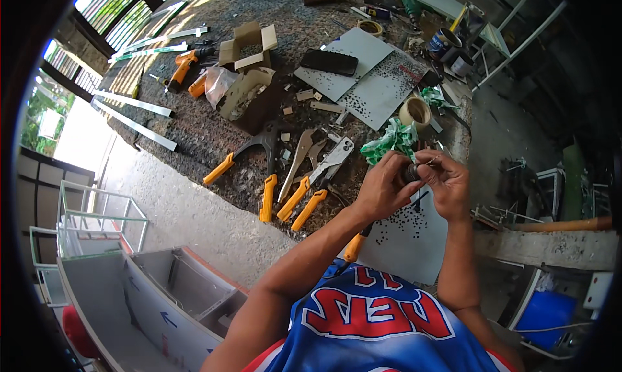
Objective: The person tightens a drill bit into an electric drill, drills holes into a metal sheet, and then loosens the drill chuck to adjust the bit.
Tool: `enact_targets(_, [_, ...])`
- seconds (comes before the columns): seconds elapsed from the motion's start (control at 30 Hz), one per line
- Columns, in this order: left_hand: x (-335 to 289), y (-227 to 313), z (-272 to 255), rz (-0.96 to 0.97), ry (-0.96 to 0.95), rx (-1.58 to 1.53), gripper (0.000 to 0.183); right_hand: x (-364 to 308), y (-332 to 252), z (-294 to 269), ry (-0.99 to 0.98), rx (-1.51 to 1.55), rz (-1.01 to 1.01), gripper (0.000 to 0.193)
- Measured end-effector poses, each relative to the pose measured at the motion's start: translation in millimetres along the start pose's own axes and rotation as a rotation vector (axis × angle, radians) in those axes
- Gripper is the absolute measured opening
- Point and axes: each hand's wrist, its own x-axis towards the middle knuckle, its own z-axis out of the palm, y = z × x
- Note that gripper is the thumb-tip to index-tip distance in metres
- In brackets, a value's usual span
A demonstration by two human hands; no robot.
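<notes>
Just beyond my body, both hands meet over a light grey sheet (414, 246) strewn with small dark bits. My left hand (382, 187) has its fingers closed round a small dark, ribbed, round piece (411, 172). My right hand (448, 185) pinches at the same piece from the other side, its thumb against it; a thin sliver shows at its fingertips, too small to name. Crumpled green-and-white plastic (392, 141) lies directly behind my left fingers. Near my left forearm, an orange handle (354, 248) juts over the sheet's edge.
Several orange-handled hand tools (269, 197) and metal pliers (298, 161) lie left of my hands. Farther back are a phone (329, 62) on grey sheets, a tape roll (415, 112), open cardboard boxes (249, 45) and an orange drill (184, 64). A grey cabinet (136, 307) stands lower left.
</notes>
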Motion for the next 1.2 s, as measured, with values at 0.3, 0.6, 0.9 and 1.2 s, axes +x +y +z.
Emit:
enact_targets(0.3, [6.6, -2.6, -9.8, 0.073, -0.096, -0.049, 0.040, -5.6, -18.3, 10.8, 0.078, -0.321, 0.038, 0.028])
enact_targets(0.6, [5.0, -18.9, -29.3, 0.029, -0.095, -0.110, 0.030, -42.2, 76.7, -36.4, 0.138, -0.637, 0.552, 0.037])
enact_targets(0.9, [1.6, -14.5, -25.0, 0.039, -0.047, -0.071, 0.036, -24.1, 78.4, -22.1, 0.124, -0.757, 0.734, 0.041])
enact_targets(1.2, [0.0, -16.8, -24.7, 0.018, -0.068, -0.106, 0.030, -72.8, 71.2, -49.0, -0.161, -0.808, 0.462, 0.028])
